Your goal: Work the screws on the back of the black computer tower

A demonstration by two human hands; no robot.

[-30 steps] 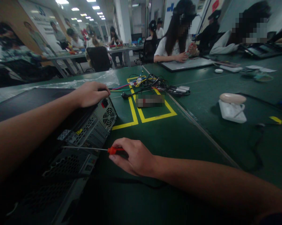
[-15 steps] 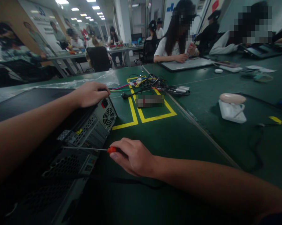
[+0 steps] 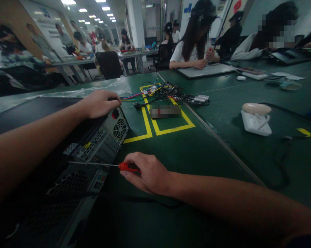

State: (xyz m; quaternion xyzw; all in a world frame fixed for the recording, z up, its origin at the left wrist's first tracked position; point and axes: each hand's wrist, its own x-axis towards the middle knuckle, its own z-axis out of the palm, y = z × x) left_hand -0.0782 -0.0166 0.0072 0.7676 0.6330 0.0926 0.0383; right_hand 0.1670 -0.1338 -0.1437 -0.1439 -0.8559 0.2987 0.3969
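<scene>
A black desktop computer case point(image 3: 98, 148) lies at the left, its rear panel with a fan grille facing right. My left hand point(image 3: 100, 102) rests on its upper edge, fingers curled over the corner beside the power socket; some fingertips are hidden. In my right hand point(image 3: 147, 174) is a screwdriver point(image 3: 123, 166) with a red handle, held between thumb and fingers. Its long thin shaft points left, and the tip meets the case near the rear panel's edge. The exact contact spot is too dark to make out.
Beyond the case lie tangled cables point(image 3: 168, 90) and a blurred-out box point(image 3: 165, 111) by yellow tape point(image 3: 174, 131). A white open container point(image 3: 256, 122) stands at the right. Plastic film point(image 3: 116, 86) lies behind the case. Across the table a person point(image 3: 191, 51) works at a flat panel point(image 3: 204, 70).
The fingers of my right hand have loosened and shifted on the screwdriver, so more of the red handle shows. My left hand and the case have stayed in place.
</scene>
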